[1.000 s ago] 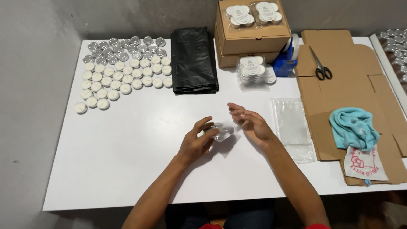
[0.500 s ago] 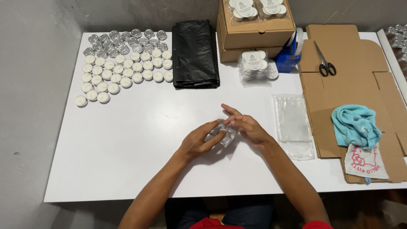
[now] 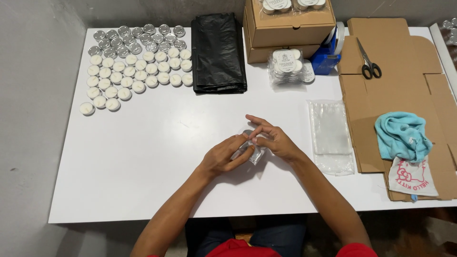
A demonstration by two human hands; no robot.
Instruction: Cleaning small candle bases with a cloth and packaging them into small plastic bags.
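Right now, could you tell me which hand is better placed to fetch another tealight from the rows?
Probably the left hand: it sits on the side of the tealight rows at the table's far left, while the right hand is farther away. Both touch the small clear bag.

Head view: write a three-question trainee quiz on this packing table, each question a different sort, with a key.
1. True or false: the scissors lie on the flat cardboard.
2. Multiple choice: what do the left hand and right hand hold between them? A) a small clear bag with tealights inside B) the blue cloth C) the black plastic sheet
3. Fill in: the loose tealights stand in rows at the table's far ____ corner.

Key
1. True.
2. A: both hands pinch the small clear bag; the blue cloth lies on the cardboard, and the black plastic sheet lies folded at the back of the white table.
3. Left.
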